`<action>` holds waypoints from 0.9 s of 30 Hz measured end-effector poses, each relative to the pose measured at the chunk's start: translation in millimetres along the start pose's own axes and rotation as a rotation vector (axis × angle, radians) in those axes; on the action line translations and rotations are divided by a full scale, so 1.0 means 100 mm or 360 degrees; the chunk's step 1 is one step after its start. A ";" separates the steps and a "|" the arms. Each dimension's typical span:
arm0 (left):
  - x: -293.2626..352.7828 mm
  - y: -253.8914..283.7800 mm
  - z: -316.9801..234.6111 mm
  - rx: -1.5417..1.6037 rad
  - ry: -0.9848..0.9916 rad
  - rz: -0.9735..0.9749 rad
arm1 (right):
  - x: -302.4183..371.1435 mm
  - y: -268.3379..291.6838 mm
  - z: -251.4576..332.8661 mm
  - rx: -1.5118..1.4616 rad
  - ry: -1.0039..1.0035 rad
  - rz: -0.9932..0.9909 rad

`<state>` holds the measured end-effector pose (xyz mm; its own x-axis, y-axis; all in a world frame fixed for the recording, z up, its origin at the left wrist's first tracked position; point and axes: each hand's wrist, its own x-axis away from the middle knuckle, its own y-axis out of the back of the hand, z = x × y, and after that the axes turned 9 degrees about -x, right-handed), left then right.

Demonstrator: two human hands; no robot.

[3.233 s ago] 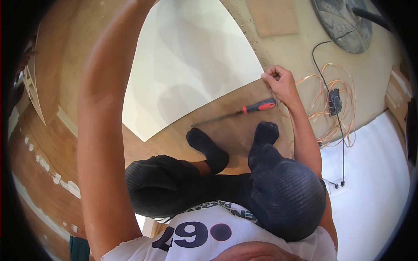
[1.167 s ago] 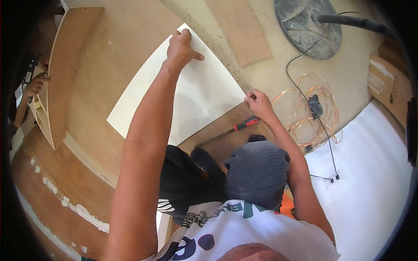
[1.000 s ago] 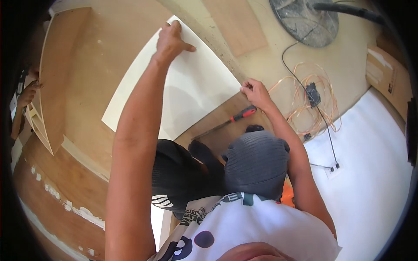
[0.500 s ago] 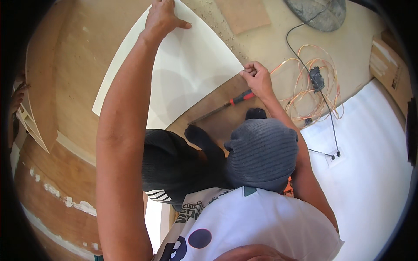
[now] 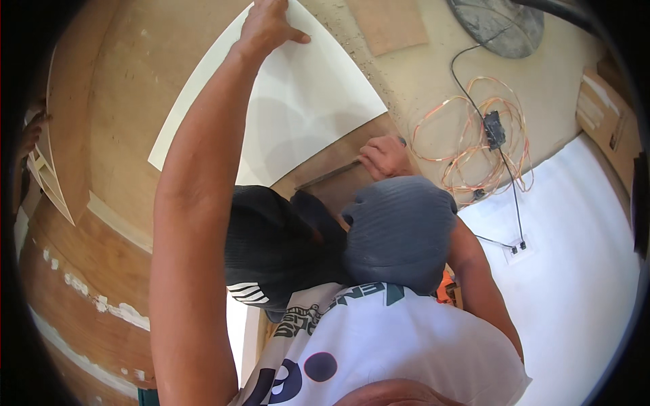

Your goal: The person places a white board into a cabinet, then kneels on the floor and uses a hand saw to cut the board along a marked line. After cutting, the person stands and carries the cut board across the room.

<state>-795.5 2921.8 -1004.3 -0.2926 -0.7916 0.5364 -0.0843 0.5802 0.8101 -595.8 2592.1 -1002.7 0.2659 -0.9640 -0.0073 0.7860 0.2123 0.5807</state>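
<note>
A large white sheet [image 5: 318, 101] with curved sides lies on the brown board surface before me. My left hand [image 5: 274, 28] rests on its far end, thumb spread apart, with the fingertips cut off by the picture's upper edge. Just beyond the sheet's near right edge, my right hand [image 5: 387, 157] is closed around the handle of what looks like a file. The dark, narrow blade of the file [image 5: 328, 174] points left, low beside the sheet; its handle is hidden in my fist. My knees hide part of the space below.
A coiled orange cord [image 5: 467, 176] and a black power connector [image 5: 494, 130] lie at right, near a white surface [image 5: 569, 271] with a socket. A brown flat piece [image 5: 389, 27] and a dark round base [image 5: 501, 24] are farther off. Another person's hand [image 5: 32, 135] shows at far left.
My right hand has let go of the sheet's corner and moved down and left onto the file's handle, which it now grips. My left hand stays on the sheet.
</note>
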 end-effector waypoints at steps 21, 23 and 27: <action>0.08 0.11 -0.09 0.0105 0.0131 0.0047 | -0.31 -0.09 -0.43 -0.0852 -0.1309 -0.0751; 0.10 0.10 -0.07 0.0131 0.0090 -0.0001 | -0.28 -0.08 -0.45 -0.0891 -0.1283 -0.0768; 0.13 0.08 -0.02 0.0170 0.0053 -0.0035 | -0.27 -0.04 -0.46 -0.0853 -0.1253 -0.0689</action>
<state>-798.6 2915.9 -990.1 -0.2581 -0.8091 0.5280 -0.1921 0.5786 0.7927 -580.6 2624.8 -1042.2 -0.3846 -0.7656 0.5156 0.9231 -0.3180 0.2164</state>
